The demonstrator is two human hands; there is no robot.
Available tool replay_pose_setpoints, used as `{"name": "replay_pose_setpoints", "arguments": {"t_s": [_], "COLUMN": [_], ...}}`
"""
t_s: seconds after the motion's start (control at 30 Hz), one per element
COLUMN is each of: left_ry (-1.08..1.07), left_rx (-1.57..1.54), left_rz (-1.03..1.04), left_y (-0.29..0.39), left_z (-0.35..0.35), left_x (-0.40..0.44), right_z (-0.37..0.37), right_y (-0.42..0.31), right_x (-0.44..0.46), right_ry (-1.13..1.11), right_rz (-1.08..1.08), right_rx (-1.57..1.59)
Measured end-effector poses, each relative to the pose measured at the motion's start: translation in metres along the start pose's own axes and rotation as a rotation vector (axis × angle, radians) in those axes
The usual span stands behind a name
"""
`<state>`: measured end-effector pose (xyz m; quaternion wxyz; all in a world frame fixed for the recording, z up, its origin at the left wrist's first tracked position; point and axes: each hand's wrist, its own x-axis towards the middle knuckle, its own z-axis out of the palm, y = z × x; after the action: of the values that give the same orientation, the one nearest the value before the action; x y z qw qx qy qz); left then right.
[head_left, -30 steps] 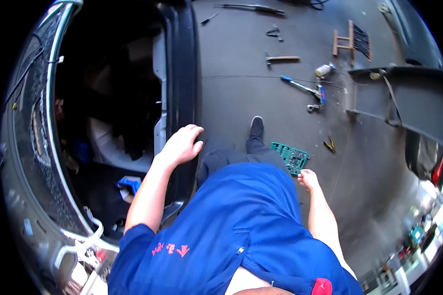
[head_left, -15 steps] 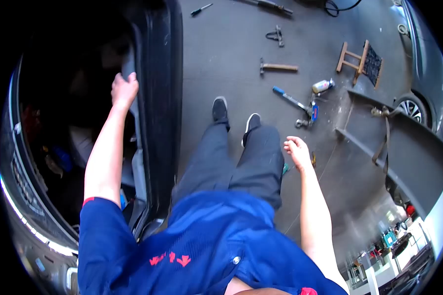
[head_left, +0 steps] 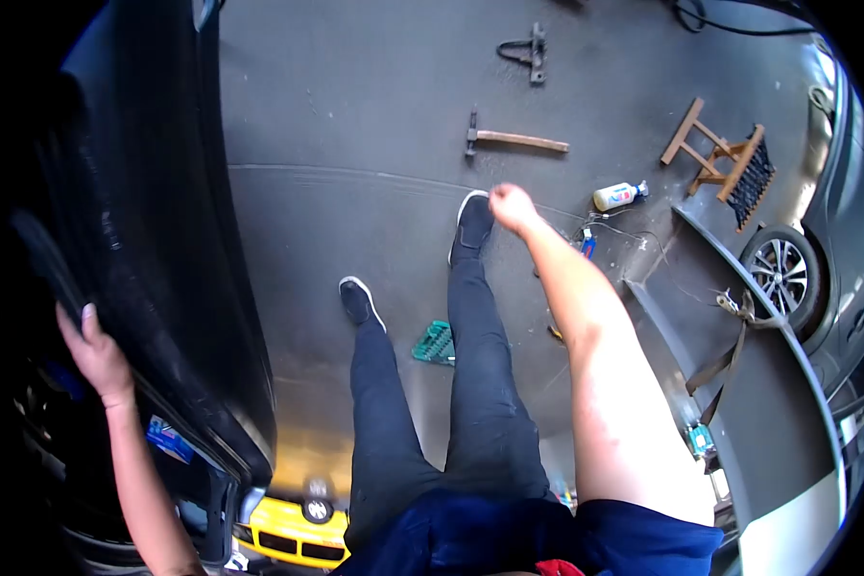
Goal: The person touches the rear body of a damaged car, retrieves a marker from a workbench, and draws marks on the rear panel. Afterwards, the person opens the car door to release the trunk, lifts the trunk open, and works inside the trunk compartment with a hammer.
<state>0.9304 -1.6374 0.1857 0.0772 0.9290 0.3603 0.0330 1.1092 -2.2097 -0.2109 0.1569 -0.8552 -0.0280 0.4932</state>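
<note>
My left hand [head_left: 94, 355] is closed around a dark edge of the black car door [head_left: 134, 182] on the left, thumb up; part of the fingers is lost in shadow. Over the floor near my shoe [head_left: 474, 223], my right hand [head_left: 512, 208] hangs with its fingers curled in, and nothing shows in it. Just beyond it lies a hammer [head_left: 523, 141] with a wooden handle. A dark metal clamp-like tool [head_left: 536, 55] lies farther off. The blue-ended tool [head_left: 588, 243] is partly hidden by my right forearm.
A white bottle [head_left: 614, 197] and a small wooden stool [head_left: 725, 158] are on the right. Behind them stands a grey car [head_left: 835, 250]. A large grey channel-shaped panel [head_left: 768, 422] with a strap fills the lower right. A green tray [head_left: 436, 343] lies by my legs; a yellow vehicle [head_left: 293, 528] shows behind.
My view has shifted, and my feet have stepped apart. My left hand is lower along the car door. The right hand has swung forward toward the hammer, its fingers more curled.
</note>
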Motion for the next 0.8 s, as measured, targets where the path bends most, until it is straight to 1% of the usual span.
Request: {"name": "replay_pose_setpoints", "arguments": {"t_s": [0.07,0.13,0.17,0.2,0.23,0.27,0.3,0.33,0.37,0.4,0.43,0.5,0.57,0.6,0.67,0.7,0.77,0.8], "left_ry": [-0.069,-0.144,-0.108,-0.116,-0.138,-0.167,-0.2,-0.229,-0.21,-0.227,-0.254,-0.286,-0.296,-0.295,-0.281,-0.266,-0.24,-0.225], "left_rx": [-0.048,0.02,0.133,0.097,0.113,0.13,0.105,0.407,0.699,0.791,0.827,0.869,0.82,0.768,0.632,0.554,0.42,0.363], "left_rz": [-0.04,-0.014,0.157,0.058,0.084,0.112,0.126,0.297,0.481,0.518,0.514,0.49,0.413,0.359,0.239,0.175,0.073,0.035], "left_y": [-0.006,-0.021,-0.025,-0.019,-0.031,-0.059,-0.103,-0.125,-0.147,-0.155,-0.158,-0.16,-0.15,-0.142,-0.118,-0.1,-0.072,-0.061], "left_z": [-0.006,-0.017,-0.016,-0.017,-0.023,-0.034,-0.052,-0.071,-0.09,-0.098,-0.106,-0.118,-0.124,-0.12,-0.099,-0.083,-0.055,-0.042], "left_x": [0.0,-0.003,-0.006,-0.006,-0.007,-0.01,-0.016,-0.019,-0.022,-0.024,-0.024,-0.029,-0.03,-0.03,-0.033,-0.034,-0.033,-0.032], "right_z": [0.001,-0.001,-0.003,0.004,0.015,0.026,0.025,0.022,0.016,0.013,0.01,0.004,-0.007,-0.015,-0.01,-0.006,0.004,0.01], "right_y": [-0.017,-0.036,-0.046,-0.041,-0.032,-0.021,-0.019,-0.015,-0.016,-0.011,-0.004,0.008,0.013,0.006,0.002,0.004,0.007,0.003], "right_x": [0.037,0.062,0.07,0.086,0.105,0.123,0.133,0.14,0.141,0.143,0.147,0.154,0.158,0.157,0.169,0.178,0.192,0.194], "right_ry": [-0.077,-0.144,-0.237,-0.251,-0.173,-0.099,-0.119,-0.156,-0.141,-0.083,-0.062,-0.026,0.008,-0.016,-0.012,-0.015,-0.081,-0.08], "right_rz": [-0.002,0.004,0.113,0.109,-0.003,-0.114,-0.103,-0.046,-0.006,0.017,0.03,0.13,0.148,0.168,0.197,0.183,0.156,0.148], "right_rx": [0.126,0.064,0.118,0.11,-0.066,-0.238,-0.297,-0.225,-0.286,-0.316,-0.421,-0.487,-0.536,-0.571,-0.704,-0.705,-0.845,-0.843]}}
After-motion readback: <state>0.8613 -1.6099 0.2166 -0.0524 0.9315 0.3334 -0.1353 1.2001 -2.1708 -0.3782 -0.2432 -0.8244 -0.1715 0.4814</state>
